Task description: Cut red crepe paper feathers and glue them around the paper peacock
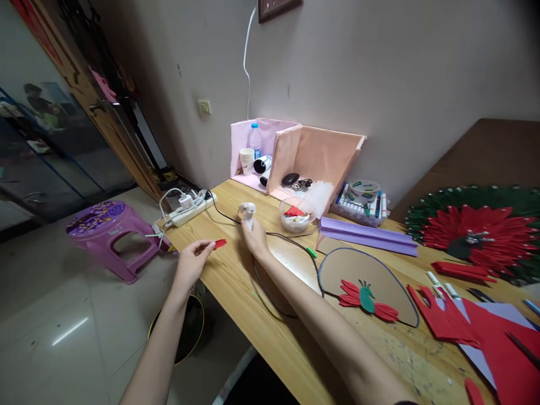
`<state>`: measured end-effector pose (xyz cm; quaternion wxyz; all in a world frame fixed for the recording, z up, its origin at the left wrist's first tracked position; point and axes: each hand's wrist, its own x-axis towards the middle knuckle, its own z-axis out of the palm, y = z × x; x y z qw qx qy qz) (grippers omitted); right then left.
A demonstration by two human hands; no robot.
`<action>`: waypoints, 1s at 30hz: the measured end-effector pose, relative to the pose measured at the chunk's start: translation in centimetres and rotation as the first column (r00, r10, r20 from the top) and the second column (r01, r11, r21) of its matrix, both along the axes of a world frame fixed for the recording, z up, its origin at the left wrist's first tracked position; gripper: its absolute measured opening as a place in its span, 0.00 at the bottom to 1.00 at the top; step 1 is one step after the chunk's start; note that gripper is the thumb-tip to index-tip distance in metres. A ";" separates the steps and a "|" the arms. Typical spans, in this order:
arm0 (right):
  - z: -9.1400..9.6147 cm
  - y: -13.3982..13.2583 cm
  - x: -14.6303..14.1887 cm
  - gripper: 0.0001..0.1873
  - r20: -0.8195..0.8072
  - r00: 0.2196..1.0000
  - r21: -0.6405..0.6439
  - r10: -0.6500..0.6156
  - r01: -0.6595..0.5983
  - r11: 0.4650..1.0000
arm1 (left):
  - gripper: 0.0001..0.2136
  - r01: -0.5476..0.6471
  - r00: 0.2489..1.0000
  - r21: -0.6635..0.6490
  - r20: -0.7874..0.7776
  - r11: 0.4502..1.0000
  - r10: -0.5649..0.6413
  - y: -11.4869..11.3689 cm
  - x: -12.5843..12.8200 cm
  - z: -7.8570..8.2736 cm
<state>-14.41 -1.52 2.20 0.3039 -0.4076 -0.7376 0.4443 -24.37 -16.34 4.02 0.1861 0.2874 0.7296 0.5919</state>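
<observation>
Left grip (194, 260) pinches the red strip (220, 243), long axis left-right; right grip (255, 238) clasps the white tool (248, 215), right and far of the strip.

Partly hidden: white tool (248, 210), lower end inside right hand (255, 239); red scrap (220, 243), one end within left hand (194, 259); dark bin (193, 332), behind left forearm (162, 343). Cut off: dark frame (279, 8) at top, green-and-red fan (502, 225) at right, red sheet (502, 340) at bottom right. Blurred: person (40, 104) at far left, details unclear.
</observation>
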 end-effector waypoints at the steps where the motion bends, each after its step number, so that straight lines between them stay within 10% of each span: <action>1: 0.4 -0.1 1.1 0.18 -0.040 0.999 -0.026 0.008 -0.009 1.000 | 0.14 0.007 1.000 0.030 0.027 1.000 -0.008 0.3 0.0 -0.1; 6: 2.4 -2.4 8.9 0.22 -0.470 0.882 -0.330 -0.038 -0.136 0.934 | 0.12 0.039 0.910 0.263 0.390 0.964 -0.143 2.4 1.2 -1.1; 11: 1.3 -4.9 14.5 0.19 -0.525 0.846 -0.386 -0.090 -0.143 0.911 | 0.03 0.035 0.552 0.451 0.735 0.892 -0.394 4.2 4.0 -1.9; 15: -0.6 -5.7 15.8 0.16 -0.498 0.866 -0.299 -0.041 -0.127 0.946 | 0.05 0.030 0.018 0.525 0.851 0.851 -0.526 4.7 5.9 -1.9; 17: -1.1 -5.8 15.9 0.15 -0.484 0.874 -0.225 0.039 -0.167 0.960 | 0.06 0.039 -0.112 0.532 0.844 0.846 -0.525 4.8 6.5 -2.0; 30: -0.3 -5.2 16.1 0.16 -0.408 0.895 -0.199 0.182 -0.281 0.939 | 0.06 0.029 -0.274 0.501 0.836 0.865 -0.475 4.5 7.4 -1.0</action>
